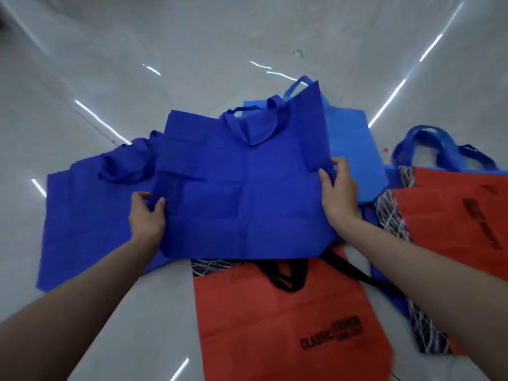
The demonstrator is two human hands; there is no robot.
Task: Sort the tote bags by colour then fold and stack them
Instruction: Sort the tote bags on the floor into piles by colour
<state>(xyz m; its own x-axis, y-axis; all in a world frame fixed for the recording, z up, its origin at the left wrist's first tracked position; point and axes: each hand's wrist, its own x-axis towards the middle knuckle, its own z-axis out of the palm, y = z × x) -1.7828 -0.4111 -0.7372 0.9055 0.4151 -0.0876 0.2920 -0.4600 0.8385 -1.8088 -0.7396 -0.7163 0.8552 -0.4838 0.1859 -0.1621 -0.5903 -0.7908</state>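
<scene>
Glossy floor (247, 37); bag (242, 188) edges in hands (147, 218) (339, 199)

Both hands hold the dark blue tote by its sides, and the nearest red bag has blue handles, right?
No: head view shows the red bag has black handles. The left hand and right hand do hold the dark blue tote by its sides.

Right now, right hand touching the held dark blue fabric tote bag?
Touching: head view shows the right hand pinching the dark blue fabric tote bag at its edge.

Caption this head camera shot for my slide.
The left hand and right hand grip a dark blue tote bag by its sides, over a red tote bag.
</scene>
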